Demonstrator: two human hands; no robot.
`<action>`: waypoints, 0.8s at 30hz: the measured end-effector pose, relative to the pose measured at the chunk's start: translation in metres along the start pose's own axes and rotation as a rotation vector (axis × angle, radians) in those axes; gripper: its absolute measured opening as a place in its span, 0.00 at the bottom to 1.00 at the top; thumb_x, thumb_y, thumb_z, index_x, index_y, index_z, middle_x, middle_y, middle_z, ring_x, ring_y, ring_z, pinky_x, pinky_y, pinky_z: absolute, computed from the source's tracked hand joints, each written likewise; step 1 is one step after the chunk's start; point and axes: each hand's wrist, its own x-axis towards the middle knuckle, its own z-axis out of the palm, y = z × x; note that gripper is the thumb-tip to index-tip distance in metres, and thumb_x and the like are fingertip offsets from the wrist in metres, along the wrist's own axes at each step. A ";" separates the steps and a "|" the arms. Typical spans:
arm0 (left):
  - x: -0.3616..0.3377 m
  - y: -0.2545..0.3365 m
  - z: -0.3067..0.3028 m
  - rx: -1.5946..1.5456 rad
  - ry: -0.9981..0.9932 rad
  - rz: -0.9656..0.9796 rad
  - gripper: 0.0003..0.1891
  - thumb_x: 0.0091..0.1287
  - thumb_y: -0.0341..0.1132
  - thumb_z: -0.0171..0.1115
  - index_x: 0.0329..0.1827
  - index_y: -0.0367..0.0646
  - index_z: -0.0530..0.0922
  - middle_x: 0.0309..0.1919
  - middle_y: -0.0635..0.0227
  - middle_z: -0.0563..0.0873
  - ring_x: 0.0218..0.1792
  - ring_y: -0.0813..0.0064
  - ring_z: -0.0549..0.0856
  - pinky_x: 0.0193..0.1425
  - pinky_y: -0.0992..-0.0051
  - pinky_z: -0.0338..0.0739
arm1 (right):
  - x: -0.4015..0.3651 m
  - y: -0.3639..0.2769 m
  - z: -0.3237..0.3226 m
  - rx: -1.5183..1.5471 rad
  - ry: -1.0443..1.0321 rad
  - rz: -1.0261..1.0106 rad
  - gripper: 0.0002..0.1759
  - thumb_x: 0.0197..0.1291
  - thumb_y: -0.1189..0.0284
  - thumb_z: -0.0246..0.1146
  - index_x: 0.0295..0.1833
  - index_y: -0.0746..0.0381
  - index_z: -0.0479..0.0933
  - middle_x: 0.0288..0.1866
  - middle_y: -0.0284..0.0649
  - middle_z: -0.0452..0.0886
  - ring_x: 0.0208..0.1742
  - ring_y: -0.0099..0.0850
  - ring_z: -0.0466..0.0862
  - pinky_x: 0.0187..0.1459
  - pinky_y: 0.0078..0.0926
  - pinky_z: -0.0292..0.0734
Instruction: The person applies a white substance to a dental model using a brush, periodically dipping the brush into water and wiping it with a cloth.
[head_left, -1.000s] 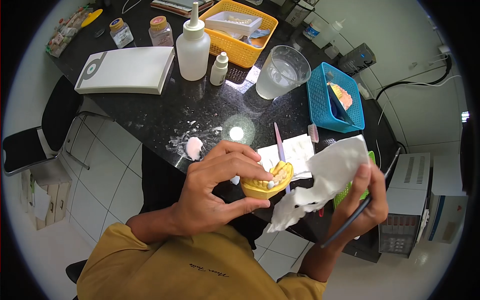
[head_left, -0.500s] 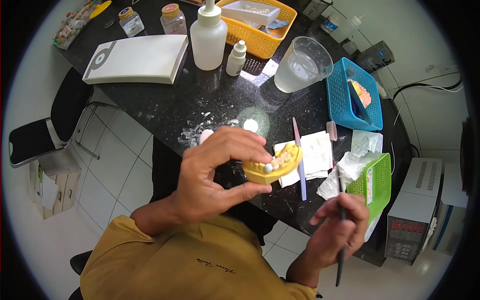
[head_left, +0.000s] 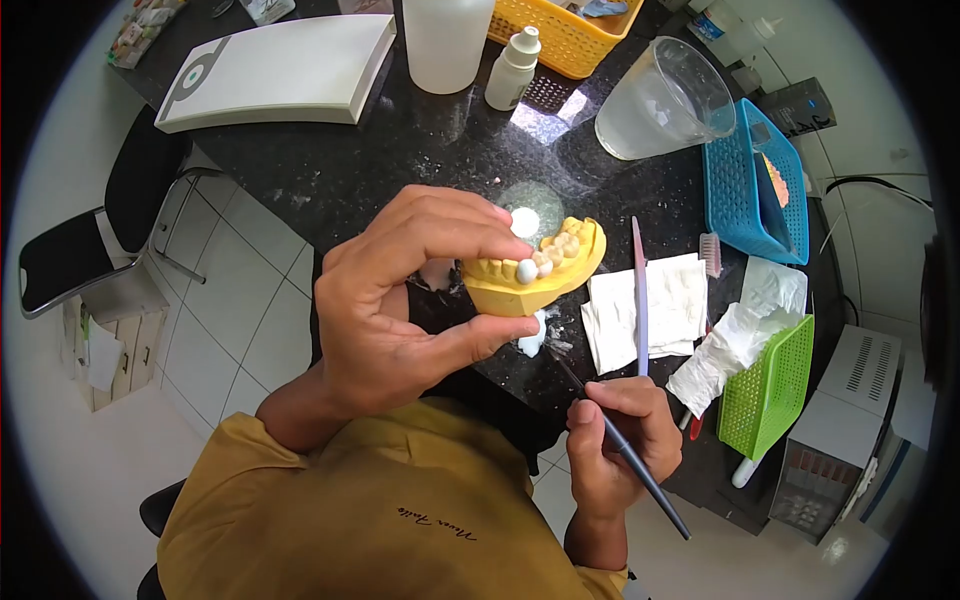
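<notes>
My left hand [head_left: 395, 300] grips a yellow dental model [head_left: 525, 290] between the thumb below and the fingers above. Several pale, tooth-coloured crowns stand on the model, and one bluish-white tooth [head_left: 527, 271] is at its front. In my right hand [head_left: 625, 440] a thin brush [head_left: 640, 470] with a dark handle is pinched; its tip points up and left, below the model and apart from it. A glass mixing slab [head_left: 535, 205] with a white patch lies behind the model. White material [head_left: 532, 340] is on the counter beneath it.
On the black counter [head_left: 440, 140] are a violet-handled tool [head_left: 641, 310] on folded tissue [head_left: 675, 290], a beaker of cloudy liquid [head_left: 650, 105] and a small dropper bottle [head_left: 512, 75]. Blue [head_left: 735, 225], green [head_left: 760, 400] and yellow [head_left: 570, 45] baskets stand around, and a white box [head_left: 290, 75] lies at left.
My right hand has moved left, and the brush has swung from upright to slanting toward the model. My left hand has shifted up and left with the model. The camera view has shifted too.
</notes>
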 end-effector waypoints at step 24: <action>0.001 0.001 0.000 0.019 -0.009 0.030 0.22 0.48 0.30 0.83 0.45 0.36 0.82 0.42 0.58 0.86 0.52 0.62 0.82 0.57 0.67 0.77 | 0.002 -0.004 -0.002 -0.078 -0.072 -0.067 0.10 0.49 0.84 0.70 0.39 0.68 0.81 0.30 0.45 0.84 0.27 0.31 0.84 0.31 0.22 0.78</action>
